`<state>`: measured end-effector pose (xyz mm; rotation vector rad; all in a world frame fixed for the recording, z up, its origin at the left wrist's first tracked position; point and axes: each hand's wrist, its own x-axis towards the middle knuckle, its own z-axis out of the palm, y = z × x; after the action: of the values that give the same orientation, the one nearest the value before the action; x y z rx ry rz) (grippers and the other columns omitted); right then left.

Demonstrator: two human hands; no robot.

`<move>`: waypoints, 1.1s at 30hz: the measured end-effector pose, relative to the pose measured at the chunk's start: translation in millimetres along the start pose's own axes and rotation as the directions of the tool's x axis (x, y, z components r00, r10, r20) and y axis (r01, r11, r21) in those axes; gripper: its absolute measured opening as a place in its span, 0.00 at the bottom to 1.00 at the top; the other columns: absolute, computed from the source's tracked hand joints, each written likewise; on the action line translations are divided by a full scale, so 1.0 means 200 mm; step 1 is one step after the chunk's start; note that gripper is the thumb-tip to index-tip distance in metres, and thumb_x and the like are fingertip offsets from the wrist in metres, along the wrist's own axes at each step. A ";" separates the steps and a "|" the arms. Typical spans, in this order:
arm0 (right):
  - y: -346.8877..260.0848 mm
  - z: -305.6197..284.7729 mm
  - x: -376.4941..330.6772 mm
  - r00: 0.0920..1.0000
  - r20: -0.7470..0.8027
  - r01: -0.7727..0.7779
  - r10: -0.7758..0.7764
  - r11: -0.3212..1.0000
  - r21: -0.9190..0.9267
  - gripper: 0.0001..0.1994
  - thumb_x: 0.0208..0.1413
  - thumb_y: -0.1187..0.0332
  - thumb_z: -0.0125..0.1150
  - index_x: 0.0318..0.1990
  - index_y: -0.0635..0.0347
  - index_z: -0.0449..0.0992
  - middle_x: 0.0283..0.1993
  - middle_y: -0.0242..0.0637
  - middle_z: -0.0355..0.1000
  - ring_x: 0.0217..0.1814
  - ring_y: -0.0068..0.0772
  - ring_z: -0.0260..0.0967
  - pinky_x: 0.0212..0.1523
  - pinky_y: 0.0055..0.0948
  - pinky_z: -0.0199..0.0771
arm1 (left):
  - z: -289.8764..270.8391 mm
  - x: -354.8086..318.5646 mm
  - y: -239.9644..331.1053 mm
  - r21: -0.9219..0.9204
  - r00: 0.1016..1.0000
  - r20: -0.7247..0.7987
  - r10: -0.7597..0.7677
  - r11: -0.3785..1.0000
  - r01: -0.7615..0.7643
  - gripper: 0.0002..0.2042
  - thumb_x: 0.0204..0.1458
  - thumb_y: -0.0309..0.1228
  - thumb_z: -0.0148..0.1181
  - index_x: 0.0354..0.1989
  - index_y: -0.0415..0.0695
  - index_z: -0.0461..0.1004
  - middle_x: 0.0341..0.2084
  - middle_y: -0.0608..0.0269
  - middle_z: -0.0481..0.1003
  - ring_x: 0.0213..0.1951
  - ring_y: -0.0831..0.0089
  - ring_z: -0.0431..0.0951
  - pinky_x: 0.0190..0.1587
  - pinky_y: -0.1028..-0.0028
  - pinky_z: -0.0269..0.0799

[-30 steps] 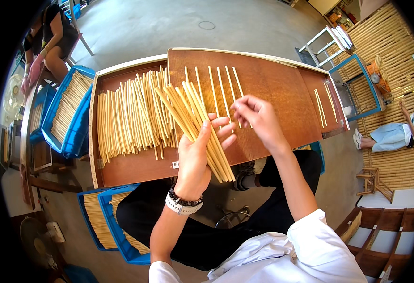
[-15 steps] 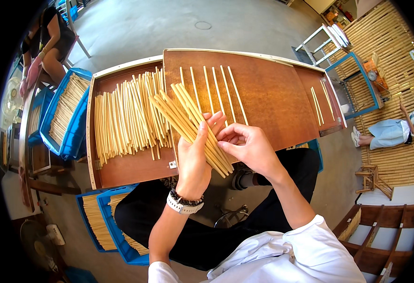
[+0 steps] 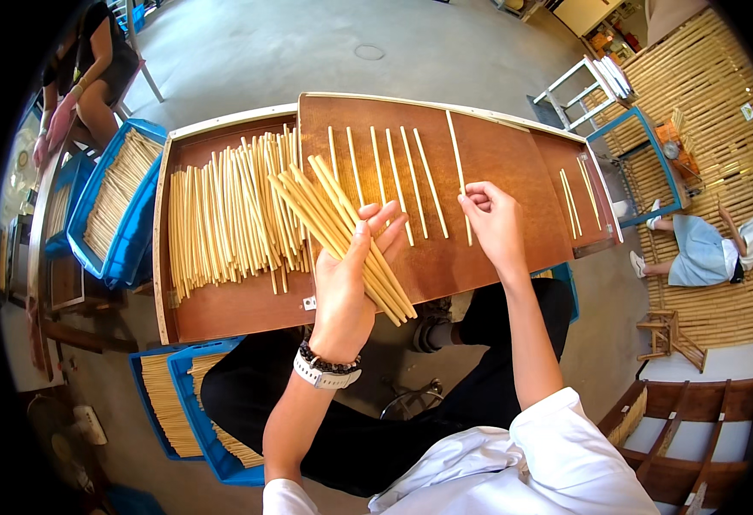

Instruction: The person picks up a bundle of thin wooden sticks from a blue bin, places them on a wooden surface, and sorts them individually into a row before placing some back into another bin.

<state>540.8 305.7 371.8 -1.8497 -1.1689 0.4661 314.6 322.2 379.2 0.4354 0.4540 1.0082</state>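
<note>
My left hand (image 3: 348, 279) holds a loose bundle of thin, pale wooden sticks (image 3: 319, 215) slantwise between thumb and palm, its other fingers partly stretched out. To the right, my right hand (image 3: 490, 221) pinches a single stick (image 3: 455, 153) near its lower end, over the brown wooden board (image 3: 514, 172). Several sticks (image 3: 394, 176) lie on the board in a spaced row between both hands. A thick layer of similar sticks (image 3: 230, 215) fills the tray section left of the board. The bundle covers part of the row's left end.
At the tray's right end lie a few sticks (image 3: 589, 189). Blue crates (image 3: 123, 206) of sticks stand at left, with more blue crates (image 3: 192, 412) beside my left leg. One person (image 3: 93, 69) sits far left; another person (image 3: 720, 245) is at right by the bamboo wall.
My right hand has moved right, away from the bundle, with one stick pinched in it. That stick is now right of the row. My left hand keeps the bundle in nearly the same place.
</note>
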 end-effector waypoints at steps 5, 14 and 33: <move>0.19 0.09 0.10 0.994 -0.104 0.016 -0.046 0.960 -0.278 0.09 0.50 0.71 0.67 0.37 0.67 0.79 0.29 0.46 0.77 0.30 0.37 0.76 0.34 0.32 0.75 | 0.01 0.00 0.00 -0.017 1.000 0.004 -0.006 1.000 0.006 0.18 0.66 0.30 0.45 0.59 0.31 0.58 0.60 0.41 0.64 0.63 0.52 0.66 0.66 0.59 0.65; 0.22 0.16 0.09 0.986 -0.123 0.067 -0.108 0.951 -0.301 0.08 0.49 0.72 0.68 0.36 0.64 0.80 0.29 0.40 0.74 0.29 0.36 0.74 0.33 0.33 0.73 | 0.02 0.00 0.00 -0.018 1.000 0.009 -0.018 1.000 0.018 0.18 0.66 0.30 0.45 0.59 0.31 0.58 0.60 0.41 0.65 0.62 0.53 0.67 0.66 0.59 0.66; 0.13 0.11 0.05 0.979 -0.147 0.103 -0.139 0.968 -0.230 0.07 0.55 0.71 0.63 0.37 0.66 0.79 0.30 0.39 0.76 0.29 0.28 0.73 0.33 0.28 0.73 | 0.02 0.00 0.00 -0.003 1.000 0.005 -0.023 1.000 0.023 0.18 0.66 0.30 0.44 0.59 0.31 0.59 0.59 0.41 0.66 0.62 0.54 0.67 0.65 0.59 0.66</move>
<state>544.8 321.1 339.0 -1.9495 -1.2542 0.1165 317.4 321.7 383.0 0.4289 0.4521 0.9850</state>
